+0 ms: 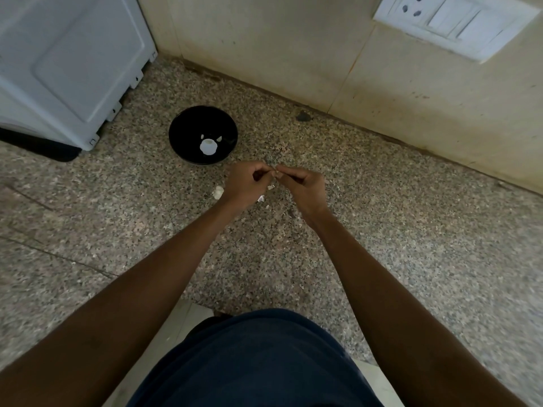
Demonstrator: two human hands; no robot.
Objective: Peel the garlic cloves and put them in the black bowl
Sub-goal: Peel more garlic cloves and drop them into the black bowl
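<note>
The black bowl (202, 135) sits on a speckled stone counter (382, 230), and it is the thing to find everything else by. Inside the bowl, low on its floor, lies 1 big white lump of garlic (208, 146), with 2 tiny white bits just above it. Just in front of the bowl and a little to its right, 2 bare hands meet above the counter. The left hand (245, 183) is the one closer to the bowl, and its fingers are curled in with the tips pinched together. The right hand (302, 186) is on the far side of the left hand from the bowl, and its fingers are curled and pinched too. The fingertips of both hands come together at 1 spot, and a very small pale thing shows there; it is too small to tell if it is a garlic clove or only skin. Right in front of the bowl, beside the left hand, a white garlic piece (217, 192) lies on the counter. A few little white skin scraps (261, 198) lie under and between the hands. To the left of the bowl stands a big white appliance (67, 63). Behind the bowl is a pale wall (264, 48), and far to the bowl's right on that wall is a white switch plate (454, 23). The person wears a dark blue top (258, 362).
</note>
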